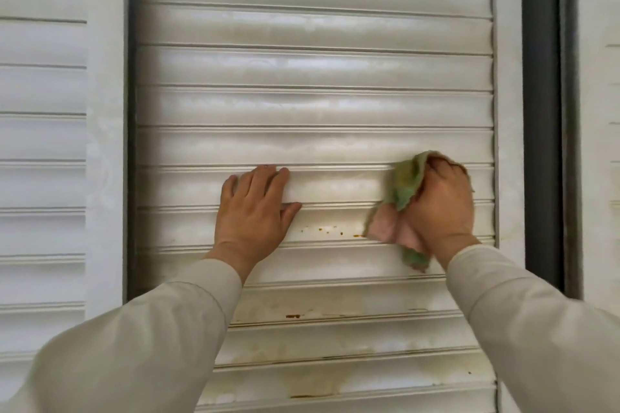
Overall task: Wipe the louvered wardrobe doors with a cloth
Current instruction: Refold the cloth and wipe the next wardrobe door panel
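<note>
White louvered panels fill my view, the middle wardrobe door point(315, 104) framed by dark gaps on both sides. My right hand point(439, 208) clenches a bunched green and pink cloth point(399, 208) against the slats near the door's right edge, fingers curled round it, just right of a row of small brown specks point(330, 231). My left hand point(255, 211) lies flat and released on the slats to the left, fingers straight, thumb spread, steadying the panel. I judge the risks lie in the grooves: a bunched cloth may skim the slat faces and leave grime along the ledges, and pressing hard on one slat could flex it. A loose corner of cloth hangs below my wrist and might drag dirt back over wiped parts. Lower slats point(352, 375) show yellowish stains and rusty marks, so much remains. Neighbouring doors point(43, 144) stand beside.
</note>
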`<action>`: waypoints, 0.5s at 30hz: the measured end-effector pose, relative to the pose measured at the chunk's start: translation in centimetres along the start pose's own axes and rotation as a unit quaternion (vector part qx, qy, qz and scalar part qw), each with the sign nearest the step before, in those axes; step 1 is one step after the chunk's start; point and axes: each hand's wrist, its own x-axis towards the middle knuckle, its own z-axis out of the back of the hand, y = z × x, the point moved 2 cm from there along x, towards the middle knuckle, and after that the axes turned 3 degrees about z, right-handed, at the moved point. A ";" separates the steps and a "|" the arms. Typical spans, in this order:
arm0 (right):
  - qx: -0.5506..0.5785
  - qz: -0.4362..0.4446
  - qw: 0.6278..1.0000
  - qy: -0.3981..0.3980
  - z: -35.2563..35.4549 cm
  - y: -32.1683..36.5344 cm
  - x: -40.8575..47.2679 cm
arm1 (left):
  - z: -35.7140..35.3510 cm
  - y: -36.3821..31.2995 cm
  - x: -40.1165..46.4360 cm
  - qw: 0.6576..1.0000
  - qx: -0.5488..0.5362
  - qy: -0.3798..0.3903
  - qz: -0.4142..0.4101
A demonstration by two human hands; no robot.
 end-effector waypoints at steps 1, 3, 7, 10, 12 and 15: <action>-0.009 -0.023 1.000 0.002 0.3 -1.7 0.1 | 0.0 0.1 -0.1 1.000 -0.001 -0.007 -0.007; -0.008 -0.074 0.997 0.003 1.4 -4.1 0.4 | -0.2 0.2 -0.2 1.000 0.000 -0.019 -0.011; -0.007 -0.137 0.991 0.000 2.6 -5.1 1.7 | -1.0 -0.5 -0.5 1.000 -0.002 -0.027 0.014; 0.012 -0.223 0.975 0.018 2.5 -4.4 1.8 | -1.3 -0.8 -0.6 0.999 -0.012 -0.027 0.020; 0.024 -0.264 0.963 0.050 1.9 -3.9 1.8 | -1.5 -0.8 -0.7 0.999 -0.013 -0.027 0.017; 0.025 -0.340 0.933 0.116 0.3 -1.3 0.9 | -1.9 -1.0 -0.7 0.999 -0.013 -0.042 0.022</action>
